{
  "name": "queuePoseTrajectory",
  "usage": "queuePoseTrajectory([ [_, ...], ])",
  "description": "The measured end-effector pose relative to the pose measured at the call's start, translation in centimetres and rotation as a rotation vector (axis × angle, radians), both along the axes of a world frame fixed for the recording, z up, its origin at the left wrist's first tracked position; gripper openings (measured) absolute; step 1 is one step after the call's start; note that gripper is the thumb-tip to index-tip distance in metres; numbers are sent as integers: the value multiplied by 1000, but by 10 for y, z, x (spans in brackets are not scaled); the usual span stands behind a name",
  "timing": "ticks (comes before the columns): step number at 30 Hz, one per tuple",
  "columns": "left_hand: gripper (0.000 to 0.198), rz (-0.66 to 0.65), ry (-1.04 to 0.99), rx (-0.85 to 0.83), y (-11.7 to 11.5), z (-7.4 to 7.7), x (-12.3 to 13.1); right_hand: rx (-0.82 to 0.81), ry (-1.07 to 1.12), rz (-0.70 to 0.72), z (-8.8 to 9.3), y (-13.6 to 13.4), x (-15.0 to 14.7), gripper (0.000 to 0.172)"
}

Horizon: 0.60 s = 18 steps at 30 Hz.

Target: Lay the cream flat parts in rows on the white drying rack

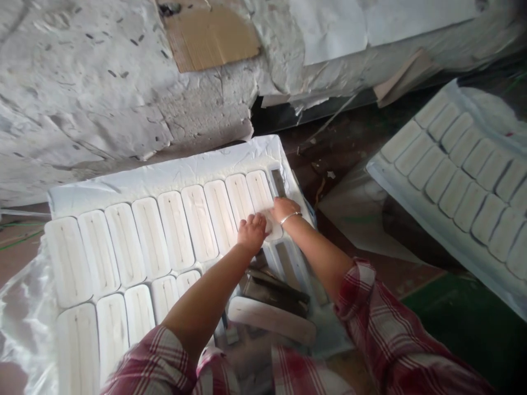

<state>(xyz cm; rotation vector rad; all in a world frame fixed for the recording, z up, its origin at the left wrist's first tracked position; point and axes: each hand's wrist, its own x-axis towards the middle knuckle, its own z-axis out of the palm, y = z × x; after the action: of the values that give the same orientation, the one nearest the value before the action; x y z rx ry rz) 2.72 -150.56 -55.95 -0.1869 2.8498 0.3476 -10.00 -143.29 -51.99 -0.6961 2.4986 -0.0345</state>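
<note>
White oblong blocks with rounded ends and a thin dark line down the middle stand in rows in a white-lined box (173, 174). My left hand (252, 233), its fingers bent, is on the end white block (260, 192) of the back row. From the right side, my right hand (285, 211) grips the same block, fingers bent down at its edge and partly hidden. To the right of that block is a narrow dark slot (278, 182). Nearer my body, a dark flat-sided piece (275, 291) lies by a loose, tilted white block (272, 320).
At the right stands a second box (411, 206) of similar blocks. A pale, paper-covered surface (206, 120) with a brown cardboard piece (214, 35) runs along the back. Clear plastic film (28, 307) hangs at the left side of the near box.
</note>
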Motion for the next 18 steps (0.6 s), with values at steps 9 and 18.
queuePoseTrajectory([
  [9,68,-63,-39,13,-2,-5,11,-239,58,338,-1,159,223,63],
  [18,77,-37,-115,-9,6,-2,12,-388,426,266,-37,179,262,44],
])
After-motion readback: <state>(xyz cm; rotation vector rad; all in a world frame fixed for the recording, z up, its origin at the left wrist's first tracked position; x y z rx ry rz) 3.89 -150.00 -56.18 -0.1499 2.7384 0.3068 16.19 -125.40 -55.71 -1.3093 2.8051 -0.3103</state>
